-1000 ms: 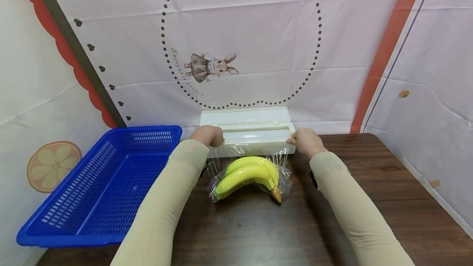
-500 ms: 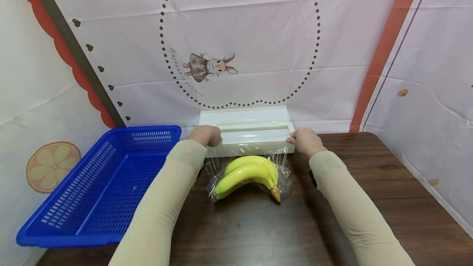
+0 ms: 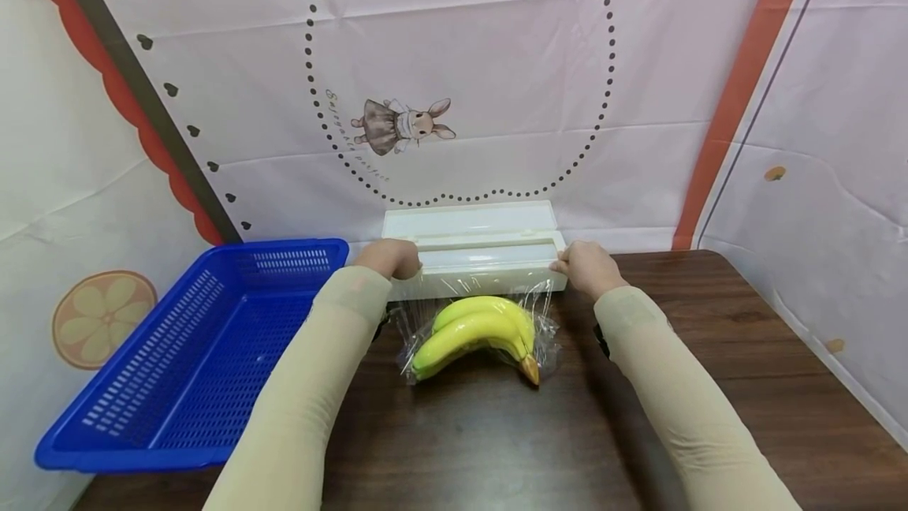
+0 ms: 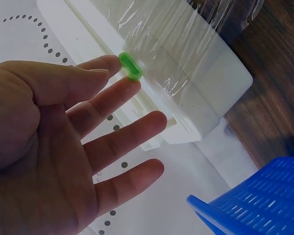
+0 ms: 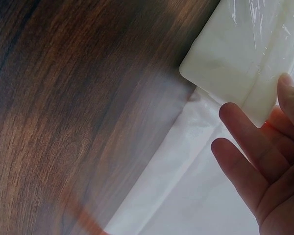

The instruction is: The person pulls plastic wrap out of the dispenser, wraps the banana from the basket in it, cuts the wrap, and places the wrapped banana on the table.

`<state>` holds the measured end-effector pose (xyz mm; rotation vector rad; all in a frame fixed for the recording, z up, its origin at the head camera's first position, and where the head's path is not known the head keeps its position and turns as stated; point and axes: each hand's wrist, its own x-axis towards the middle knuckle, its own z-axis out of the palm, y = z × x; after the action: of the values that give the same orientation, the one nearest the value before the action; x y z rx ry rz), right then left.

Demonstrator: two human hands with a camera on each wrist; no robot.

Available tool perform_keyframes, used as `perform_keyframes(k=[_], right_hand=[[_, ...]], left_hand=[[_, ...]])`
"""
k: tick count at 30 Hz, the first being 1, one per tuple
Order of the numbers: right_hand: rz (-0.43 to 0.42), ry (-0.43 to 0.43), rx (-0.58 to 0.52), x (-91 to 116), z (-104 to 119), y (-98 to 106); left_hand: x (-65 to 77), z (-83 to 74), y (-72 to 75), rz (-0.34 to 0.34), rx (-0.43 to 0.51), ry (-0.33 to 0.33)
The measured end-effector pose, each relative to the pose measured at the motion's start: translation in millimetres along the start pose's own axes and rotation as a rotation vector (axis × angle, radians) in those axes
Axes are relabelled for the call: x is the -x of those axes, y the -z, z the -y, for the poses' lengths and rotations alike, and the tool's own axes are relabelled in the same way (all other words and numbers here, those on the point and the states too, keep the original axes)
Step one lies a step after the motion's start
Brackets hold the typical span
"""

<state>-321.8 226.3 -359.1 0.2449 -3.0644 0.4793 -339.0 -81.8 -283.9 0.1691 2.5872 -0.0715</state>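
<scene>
A white cling film dispenser stands against the back cloth, its lid raised. Clear cling film runs from its front down over a bunch of bananas on the table. At the dispenser's left part is my left hand. In the left wrist view its fingertips hold a small green slider on the edge, while the ring and little fingers stay spread apart. My right hand grips the dispenser's right end between thumb and fingers, two fingers extended in the right wrist view. The bananas' underside is hidden.
A blue perforated basket stands at the left of the dark wooden table. Printed cloth hangs behind and at both sides, close behind the dispenser.
My left hand has shifted slightly left along the dispenser. The right hand keeps its grip on the right end, and the bananas and film look the same.
</scene>
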Motion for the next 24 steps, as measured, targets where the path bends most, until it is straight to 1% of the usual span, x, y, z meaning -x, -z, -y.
perform_keyframes(k=[6,9,13,19,22,24], right_hand=[[0.009,-0.033,-0.021,0,1,1],[0.004,-0.030,-0.016,0,1,0],[-0.002,-0.018,-0.009,1,0,1],[-0.011,-0.006,0.000,1,0,0],[-0.005,-0.012,-0.005,0,0,0],[-0.002,-0.014,-0.007,1,1,0]], left_hand=[[0.4,3.5,2.3,-0.009,-0.030,-0.017],[1.5,6.2,2.7,-0.007,-0.015,-0.015],[3.6,10.9,2.1,0.000,-0.026,-0.027],[3.8,17.3,1.6,0.007,-0.078,-0.080],[2.9,19.9,1.1,-0.002,-0.096,-0.092],[3.1,21.1,1.0,-0.008,-0.093,-0.089]])
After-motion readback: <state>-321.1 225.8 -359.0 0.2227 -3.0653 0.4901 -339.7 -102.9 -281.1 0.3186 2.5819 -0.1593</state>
